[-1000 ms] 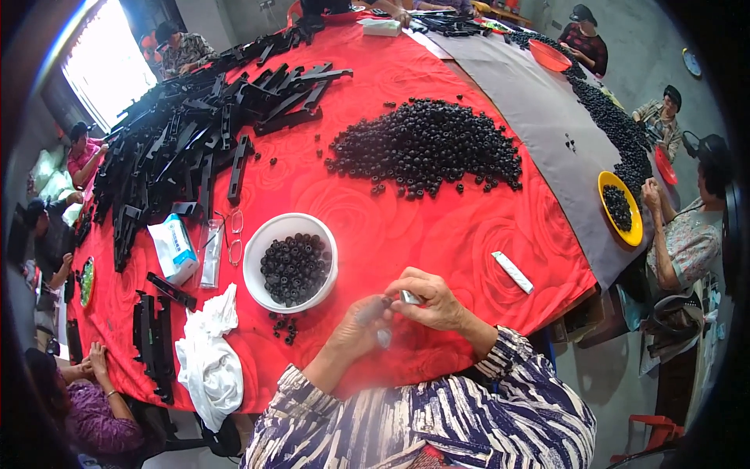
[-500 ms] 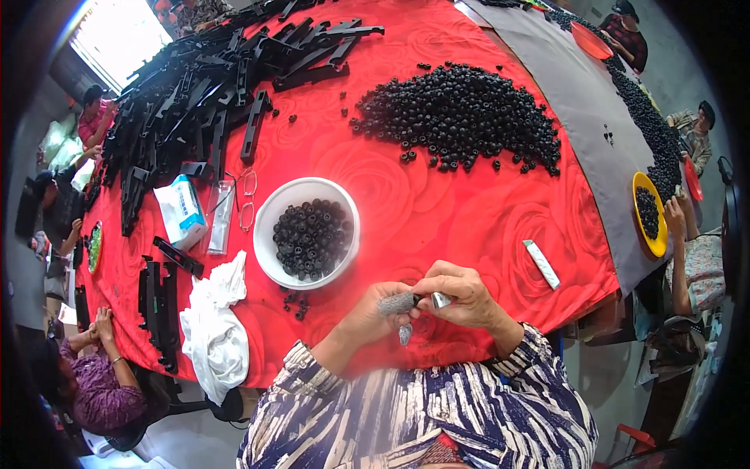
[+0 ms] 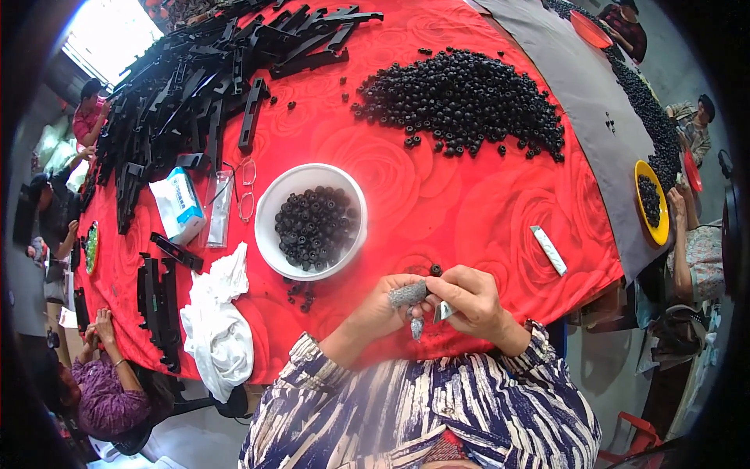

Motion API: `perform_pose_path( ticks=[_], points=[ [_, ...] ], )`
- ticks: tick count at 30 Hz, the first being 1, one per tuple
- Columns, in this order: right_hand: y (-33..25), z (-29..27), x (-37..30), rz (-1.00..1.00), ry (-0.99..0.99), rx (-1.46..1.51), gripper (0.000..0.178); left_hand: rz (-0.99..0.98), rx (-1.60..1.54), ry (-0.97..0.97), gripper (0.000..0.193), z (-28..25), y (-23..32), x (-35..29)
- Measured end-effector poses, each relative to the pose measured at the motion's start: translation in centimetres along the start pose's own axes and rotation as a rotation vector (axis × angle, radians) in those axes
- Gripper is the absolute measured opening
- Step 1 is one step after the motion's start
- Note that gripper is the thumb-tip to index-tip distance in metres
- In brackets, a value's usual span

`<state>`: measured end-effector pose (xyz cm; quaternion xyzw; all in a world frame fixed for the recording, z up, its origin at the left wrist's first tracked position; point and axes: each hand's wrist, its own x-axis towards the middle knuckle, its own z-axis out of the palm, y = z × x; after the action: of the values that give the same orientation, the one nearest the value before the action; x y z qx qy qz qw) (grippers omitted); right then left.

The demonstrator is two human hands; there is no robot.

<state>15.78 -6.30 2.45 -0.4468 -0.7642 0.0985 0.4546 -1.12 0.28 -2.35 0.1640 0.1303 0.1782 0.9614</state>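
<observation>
My left hand (image 3: pixel 383 307) is closed in a pinch in front of the white bowl. A grey, rough-textured sleeve or wrap (image 3: pixel 408 295) is at its fingertips, and a shiny greyish wrap (image 3: pixel 417 328) hangs or sits just below. Whatever is pinched there is hidden. Against it, my right hand (image 3: pixel 476 303) is closed on a small silvery metal blade (image 3: pixel 444 310). One black ring-shaped part (image 3: pixel 435 270) shows just beyond the fingertips; I cannot tell whether it is held or lies on the cloth. The white bowl (image 3: pixel 358 195) contains many similar black parts (image 3: pixel 312 223).
A large heap of black parts (image 3: pixel 461 102) covers the far middle of the red cloth (image 3: pixel 484 211). Long black plastic strips (image 3: pixel 187 102) pile up far left. Nearer are a tissue pack (image 3: pixel 180 207), glasses (image 3: pixel 248 187), white cloth (image 3: pixel 221 328) and wrapped stick (image 3: pixel 549 250). Other people sit around.
Both hands have shifted slightly up and to the right, still together. A black ring-shaped part now shows beyond the fingertips. The whole view has tilted a little.
</observation>
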Motion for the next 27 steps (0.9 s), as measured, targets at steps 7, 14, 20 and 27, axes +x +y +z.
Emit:
perform_pose_path(
  ticks=[7,14,20,27],
  points=[
    [-1.5,0.0,-1.9,0.033,0.141,-0.117,0.048,0.077,0.095,0.012,0.021,0.8,-1.2,0.0],
    [-3.6,-1.7,-2.3,0.257,0.098,0.011,0.035,0.191,0.334,0.02,0.024,2.4,-1.0,-0.9],
    [-5.1,-2.9,-3.1,0.656,0.113,0.318,0.027,0.218,0.407,0.0,0.023,3.1,-1.3,-1.2],
    [-4.8,-2.6,-3.3,0.593,0.076,0.19,0.02,0.223,0.456,0.0,0.023,3.1,-1.5,-1.2]
  ],
)
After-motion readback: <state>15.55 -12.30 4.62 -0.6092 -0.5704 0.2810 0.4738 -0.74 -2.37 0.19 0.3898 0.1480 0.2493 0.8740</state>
